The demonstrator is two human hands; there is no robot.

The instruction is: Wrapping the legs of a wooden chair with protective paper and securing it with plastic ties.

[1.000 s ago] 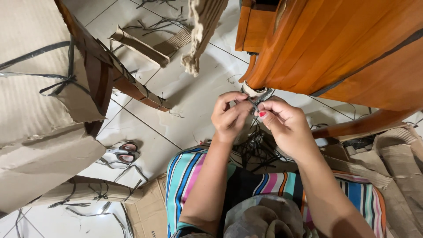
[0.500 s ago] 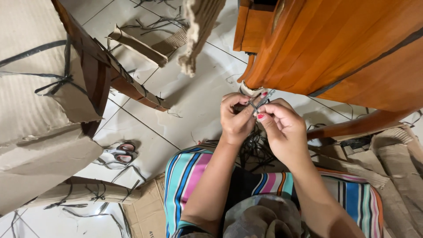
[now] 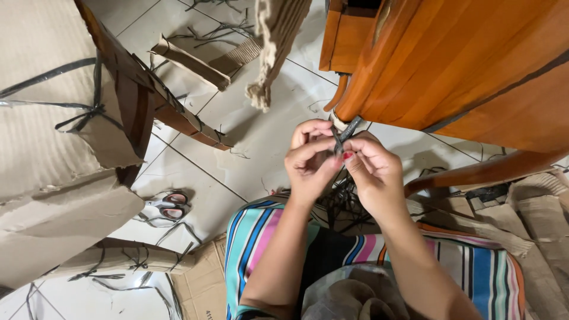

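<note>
Pinching together in front of the person's chest, the left hand (image 3: 311,163) and right hand (image 3: 370,172) both close on one dark strap (image 3: 344,133), a flat, narrow grey-black strip whose short end sticks up between the fingertips. Both hands are curled tight around it, thumbs and forefingers meeting; the right thumbnail is painted red. More of the same dark strapping hangs in a loose tangle (image 3: 344,204) just below the hands, over a striped cloth (image 3: 474,266) across the lap.

Beyond the hands lies a pale tiled floor (image 3: 267,148) with dark grout lines, littered with cut strap ends. Orange-brown wooden furniture (image 3: 462,65) fills the upper right, one curved leg passing just beside the right hand. To the left sits a big torn cardboard (image 3: 53,148) wrapping, bound with black straps over a reddish wooden frame. Scissors (image 3: 166,206) with pink-lined handles lie on the tiles near it, well apart from the hands.
</note>
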